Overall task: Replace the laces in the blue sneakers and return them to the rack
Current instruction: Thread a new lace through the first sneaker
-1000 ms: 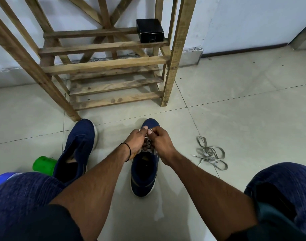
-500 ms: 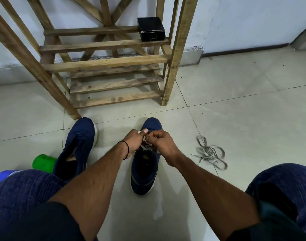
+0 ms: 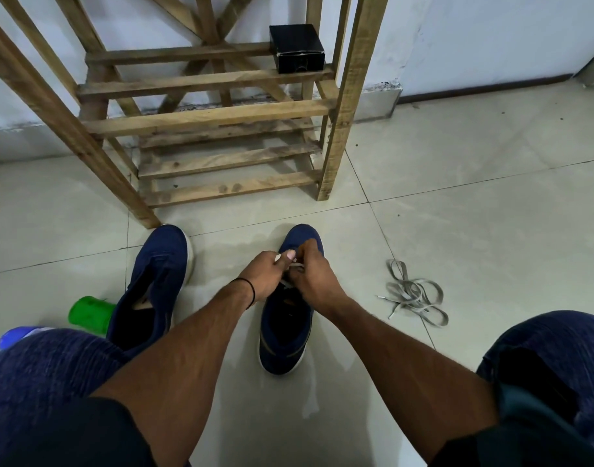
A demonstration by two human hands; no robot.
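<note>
Okay, we're lacing the shoe (image 3: 284, 332) on the right, flat on the floor (image 3: 457, 230) between our knees, toe toward the rack (image 3: 208, 117). Our left hand (image 3: 263, 276) and right hand (image 3: 317, 278) meet over its far eyelets, fingers curled, both pinching the pale lace (image 3: 295, 266); which end each holds, we can't tell. Lace looks flat, soft and light, so we'd grip close to the tip when threading or it buckles. Shoe should be light with a soft upper. It likely slides on smooth tile under pull, so brace the heel. Forearms converge, wrists bent down. The other shoe (image 3: 154, 274), seemingly laceless, sits left, near a rack leg. A loose lace (image 3: 413, 294) lies well right.
</note>
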